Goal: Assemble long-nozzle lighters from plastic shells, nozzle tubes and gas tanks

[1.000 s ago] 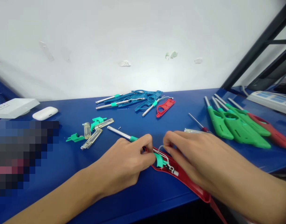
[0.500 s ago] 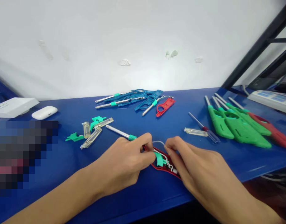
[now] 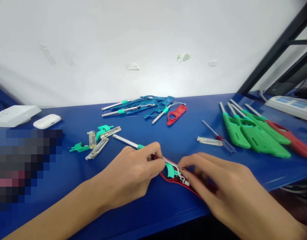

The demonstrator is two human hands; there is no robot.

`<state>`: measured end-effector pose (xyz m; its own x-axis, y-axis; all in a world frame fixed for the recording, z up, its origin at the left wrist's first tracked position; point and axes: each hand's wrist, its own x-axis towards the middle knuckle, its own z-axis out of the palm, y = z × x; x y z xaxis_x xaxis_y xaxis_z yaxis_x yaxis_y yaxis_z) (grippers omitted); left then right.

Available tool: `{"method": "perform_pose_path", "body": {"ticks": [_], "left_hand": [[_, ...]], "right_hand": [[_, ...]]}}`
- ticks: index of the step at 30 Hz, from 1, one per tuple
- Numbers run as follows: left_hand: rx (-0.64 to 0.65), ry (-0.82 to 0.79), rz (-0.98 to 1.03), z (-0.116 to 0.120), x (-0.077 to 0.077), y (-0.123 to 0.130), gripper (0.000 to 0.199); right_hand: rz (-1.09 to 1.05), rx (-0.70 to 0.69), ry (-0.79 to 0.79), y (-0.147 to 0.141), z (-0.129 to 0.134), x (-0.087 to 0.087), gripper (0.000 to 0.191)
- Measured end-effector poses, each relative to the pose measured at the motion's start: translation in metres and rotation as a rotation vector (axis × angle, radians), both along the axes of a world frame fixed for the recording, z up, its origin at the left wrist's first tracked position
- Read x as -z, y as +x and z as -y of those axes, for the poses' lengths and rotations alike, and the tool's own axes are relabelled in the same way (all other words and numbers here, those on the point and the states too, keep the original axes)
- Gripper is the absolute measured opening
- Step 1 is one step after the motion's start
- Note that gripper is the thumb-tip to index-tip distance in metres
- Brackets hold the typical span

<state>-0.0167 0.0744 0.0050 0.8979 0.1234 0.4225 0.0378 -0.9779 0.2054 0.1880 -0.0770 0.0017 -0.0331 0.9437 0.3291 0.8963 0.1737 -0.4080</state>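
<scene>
My left hand (image 3: pixel 134 170) is closed around the neck of an open red lighter casing (image 3: pixel 191 189). A metal lighter tube (image 3: pixel 125 141) with a green collar sticks out to the upper left beyond my fingers. Inside the casing sit a green trigger (image 3: pixel 170 170) and a curled white wire (image 3: pixel 181 176). Thumb and fingers of my right hand (image 3: pixel 226 183) are pinched over the upper edge of the casing, at the thin white tubing (image 3: pixel 171 162) running along it. The far end of the casing is partly hidden under my right hand.
Clear fuel tanks (image 3: pixel 97 148) and green triggers (image 3: pixel 79 147) lie at left. Blue casing halves (image 3: pixel 160 106), metal tubes and a red casing half (image 3: pixel 177 114) are near the wall. A screwdriver (image 3: pixel 225 142), another tank (image 3: pixel 210 141) and several assembled lighters (image 3: pixel 258 133) lie at right.
The white tubing that arched up between my hands now lies down along the casing. My right hand has shifted slightly down, with its fingertips now at the casing's edge.
</scene>
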Motion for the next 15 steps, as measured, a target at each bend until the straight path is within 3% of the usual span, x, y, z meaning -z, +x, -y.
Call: {"method": "perform_pose_path", "body": {"ticks": [9,15], "left_hand": [[-0.008,-0.076,0.030,-0.002,0.004,0.001,0.026],[-0.023,-0.082,0.046,-0.004,0.008,0.001,0.024]], "right_hand": [[0.052,0.005,0.080,-0.001,0.008,-0.003,0.029],[0.029,0.080,0.207,-0.007,0.011,0.008,0.029]]}}
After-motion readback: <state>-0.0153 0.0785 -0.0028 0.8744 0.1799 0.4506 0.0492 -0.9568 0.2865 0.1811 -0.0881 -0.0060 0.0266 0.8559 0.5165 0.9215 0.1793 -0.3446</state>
